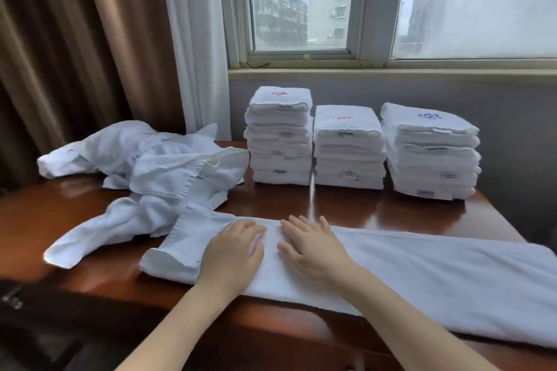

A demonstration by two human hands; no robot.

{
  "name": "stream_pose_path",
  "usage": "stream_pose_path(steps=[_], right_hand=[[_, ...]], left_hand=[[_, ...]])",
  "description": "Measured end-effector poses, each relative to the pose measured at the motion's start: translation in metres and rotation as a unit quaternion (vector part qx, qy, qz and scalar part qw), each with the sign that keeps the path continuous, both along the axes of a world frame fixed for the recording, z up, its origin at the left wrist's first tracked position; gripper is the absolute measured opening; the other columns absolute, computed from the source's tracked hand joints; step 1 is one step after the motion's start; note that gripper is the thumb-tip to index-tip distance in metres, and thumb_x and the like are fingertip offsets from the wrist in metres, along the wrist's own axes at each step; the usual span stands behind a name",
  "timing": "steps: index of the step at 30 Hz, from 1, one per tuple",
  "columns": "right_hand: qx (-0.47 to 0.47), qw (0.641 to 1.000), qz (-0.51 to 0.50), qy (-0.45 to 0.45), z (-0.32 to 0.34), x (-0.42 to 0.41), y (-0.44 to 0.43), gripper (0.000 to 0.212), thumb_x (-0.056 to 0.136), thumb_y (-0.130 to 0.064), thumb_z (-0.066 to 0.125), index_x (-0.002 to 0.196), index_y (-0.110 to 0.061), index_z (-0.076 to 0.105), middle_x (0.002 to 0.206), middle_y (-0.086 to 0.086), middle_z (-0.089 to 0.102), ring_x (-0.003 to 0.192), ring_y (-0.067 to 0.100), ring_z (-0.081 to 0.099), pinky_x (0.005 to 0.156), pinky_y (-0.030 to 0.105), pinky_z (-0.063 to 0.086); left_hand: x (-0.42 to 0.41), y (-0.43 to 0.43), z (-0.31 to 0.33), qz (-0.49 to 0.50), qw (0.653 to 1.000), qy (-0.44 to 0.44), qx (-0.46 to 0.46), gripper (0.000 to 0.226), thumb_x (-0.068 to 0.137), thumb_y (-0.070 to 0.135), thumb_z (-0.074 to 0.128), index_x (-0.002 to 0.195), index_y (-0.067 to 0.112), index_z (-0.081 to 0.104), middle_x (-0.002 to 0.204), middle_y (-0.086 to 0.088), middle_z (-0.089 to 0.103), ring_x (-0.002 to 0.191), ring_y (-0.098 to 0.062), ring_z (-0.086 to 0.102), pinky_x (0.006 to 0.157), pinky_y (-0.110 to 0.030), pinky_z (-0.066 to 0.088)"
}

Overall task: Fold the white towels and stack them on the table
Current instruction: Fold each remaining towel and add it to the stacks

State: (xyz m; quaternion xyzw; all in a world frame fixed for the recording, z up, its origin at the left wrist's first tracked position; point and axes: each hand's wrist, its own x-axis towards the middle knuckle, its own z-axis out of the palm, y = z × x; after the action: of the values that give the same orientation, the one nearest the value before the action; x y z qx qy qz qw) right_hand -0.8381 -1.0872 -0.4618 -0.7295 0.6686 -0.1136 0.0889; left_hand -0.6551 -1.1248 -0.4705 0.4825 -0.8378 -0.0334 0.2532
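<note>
A long white towel [422, 274], folded lengthwise into a strip, lies across the front of the brown wooden table [391, 214]. My left hand [233, 253] and my right hand [313, 250] rest flat on it side by side near its left end, fingers straight and pointing away from me. A heap of unfolded white towels [150, 166] lies at the left of the table. Three stacks of folded white towels stand at the back: the left stack [280, 138], the middle stack [348, 150] and the right stack [431, 153].
Brown curtains [75, 39] and a white sheer curtain [193, 39] hang at the left. A window [391, 3] and its sill are behind the stacks. The towel's right end runs past the table's right edge.
</note>
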Motion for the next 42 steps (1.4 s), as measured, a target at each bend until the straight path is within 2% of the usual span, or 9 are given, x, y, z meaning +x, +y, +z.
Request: stream_pose_path(steps=[8,12,16,19,22,26,30,36,42], right_hand=[[0.027,0.998,0.016,0.052,-0.008,-0.018,-0.003,0.063,0.1,-0.061,0.019,0.157,-0.036,0.01,0.166,-0.009,0.004,0.151,0.007,-0.001,0.121,0.041,-0.014],[0.033,0.998,0.011,0.059,-0.004,-0.033,0.002,0.061,0.101,-0.059,0.022,0.157,-0.037,0.01,0.165,-0.012,0.006,0.15,0.003,-0.001,0.122,0.039,-0.012],[0.059,0.997,-0.017,0.035,0.007,-0.024,0.002,0.06,0.101,-0.05,0.033,0.157,-0.035,0.017,0.165,-0.009,0.011,0.151,0.006,0.002,0.122,0.041,-0.011],[0.026,0.997,-0.063,0.03,0.016,-0.004,-0.003,0.063,0.096,-0.041,0.044,0.155,-0.029,0.025,0.164,-0.004,0.019,0.152,0.012,0.008,0.123,0.045,-0.006],[-0.039,0.998,-0.044,0.009,0.017,0.025,-0.01,0.061,0.097,-0.033,0.046,0.155,-0.03,0.027,0.162,-0.007,0.024,0.151,0.011,0.012,0.123,0.043,-0.003],[0.008,1.0,0.004,0.018,0.001,0.053,-0.017,0.057,0.102,-0.049,0.031,0.156,-0.035,0.02,0.165,-0.007,0.01,0.152,0.011,0.002,0.122,0.047,-0.01],[0.026,0.999,0.001,0.036,-0.008,0.053,-0.022,0.065,0.098,-0.064,0.019,0.157,-0.038,0.01,0.166,-0.008,0.0,0.152,0.01,-0.007,0.121,0.047,-0.013],[0.017,0.999,-0.004,0.041,-0.01,0.053,-0.022,0.066,0.097,-0.065,0.019,0.157,-0.038,0.009,0.166,-0.008,0.001,0.152,0.01,-0.005,0.121,0.046,-0.011],[0.021,0.999,-0.006,0.043,-0.007,0.053,-0.021,0.065,0.098,-0.064,0.02,0.157,-0.038,0.01,0.166,-0.008,0.001,0.152,0.01,-0.005,0.121,0.046,-0.01]], left_hand=[[0.013,0.009,0.001,-0.037,0.999,0.003,-0.022,0.032,0.097,0.034,0.052,0.127,0.029,0.063,0.136,0.013,0.053,0.128,-0.006,0.047,0.098,-0.021,0.035],[0.025,0.001,0.004,-0.033,0.997,-0.019,-0.062,0.022,0.091,0.024,0.062,0.11,0.022,0.072,0.113,0.005,0.068,0.108,-0.017,0.063,0.099,-0.033,0.042],[0.045,-0.021,0.004,0.016,0.986,-0.09,-0.137,0.013,0.083,0.019,0.072,0.096,0.019,0.076,0.098,0.002,0.073,0.104,-0.023,0.068,0.112,-0.055,0.032],[0.055,-0.033,0.005,0.048,0.988,-0.128,-0.068,0.028,0.095,0.03,0.053,0.12,0.026,0.066,0.124,0.007,0.064,0.127,-0.017,0.052,0.119,-0.049,0.017],[0.063,-0.044,0.0,0.054,0.993,-0.097,0.046,0.045,0.102,0.04,0.034,0.145,0.031,0.041,0.154,0.007,0.037,0.144,-0.012,0.028,0.118,-0.035,0.018],[0.065,-0.048,-0.001,0.073,0.984,-0.089,0.139,0.061,0.102,0.051,0.03,0.156,0.026,0.02,0.165,-0.002,0.01,0.152,-0.018,0.008,0.12,-0.036,0.012],[0.065,-0.05,-0.003,0.177,0.977,-0.085,0.083,0.06,0.099,0.054,0.033,0.147,0.018,0.033,0.151,-0.008,0.036,0.137,-0.028,0.031,0.113,-0.04,0.024],[0.06,-0.052,-0.005,0.265,0.957,-0.088,0.075,0.072,0.092,0.067,0.038,0.132,0.008,0.046,0.134,-0.012,0.044,0.125,-0.031,0.04,0.104,-0.04,0.033],[0.064,-0.049,-0.005,0.221,0.973,-0.013,0.062,0.051,0.092,0.054,0.048,0.118,0.011,0.058,0.127,-0.009,0.054,0.119,-0.03,0.048,0.098,-0.039,0.037]])
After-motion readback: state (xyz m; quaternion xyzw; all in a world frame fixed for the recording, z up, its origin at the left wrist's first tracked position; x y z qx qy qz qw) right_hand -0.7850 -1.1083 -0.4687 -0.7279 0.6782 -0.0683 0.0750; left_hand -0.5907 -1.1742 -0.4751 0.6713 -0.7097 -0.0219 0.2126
